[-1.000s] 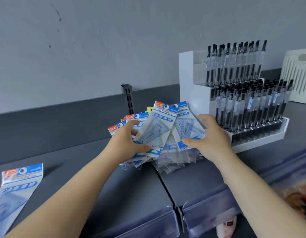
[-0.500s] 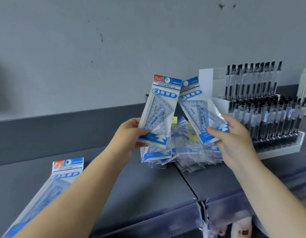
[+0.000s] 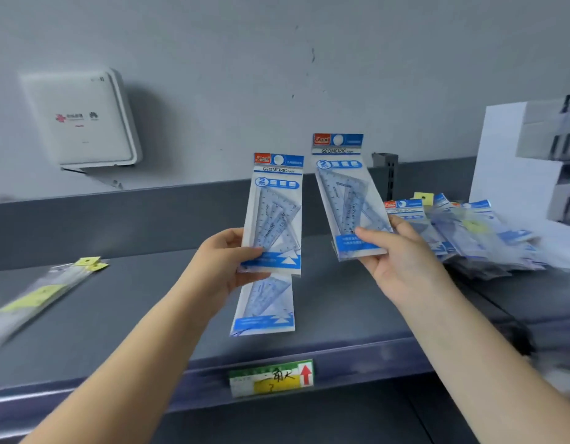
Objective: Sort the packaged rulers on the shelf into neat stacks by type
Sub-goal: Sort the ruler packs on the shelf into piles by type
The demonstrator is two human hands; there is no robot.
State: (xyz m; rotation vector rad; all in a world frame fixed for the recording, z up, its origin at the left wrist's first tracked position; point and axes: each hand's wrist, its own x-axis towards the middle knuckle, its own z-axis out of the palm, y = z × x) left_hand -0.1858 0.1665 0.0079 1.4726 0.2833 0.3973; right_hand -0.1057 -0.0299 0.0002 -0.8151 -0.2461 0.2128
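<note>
— Looking past the hands, what sits on the grey shelf (image 3: 111, 318)?

— At lower centre, one triangle-ruler pack lying flat (image 3: 266, 307), its top hidden behind the raised pack. A loose, blurred pile of ruler packs (image 3: 469, 232) at right, beside a white pen display (image 3: 517, 174) cut off by the frame edge. Yellow-tagged clear packs (image 3: 37, 296) at far left, too smeared to read. A white wall box (image 3: 82, 118) upper left, and a handwritten price label (image 3: 272, 376) on the shelf's front lip.

— And the hands?

— The left hand (image 3: 219, 267) pinches an upright "Geometric" pack (image 3: 275, 216) at centre, thumb across its lower front. The right hand (image 3: 402, 261) grips a second pack (image 3: 347, 200), tilted slightly left, held higher. Both packs are clear of the shelf, just beside each other, not touching.
</note>
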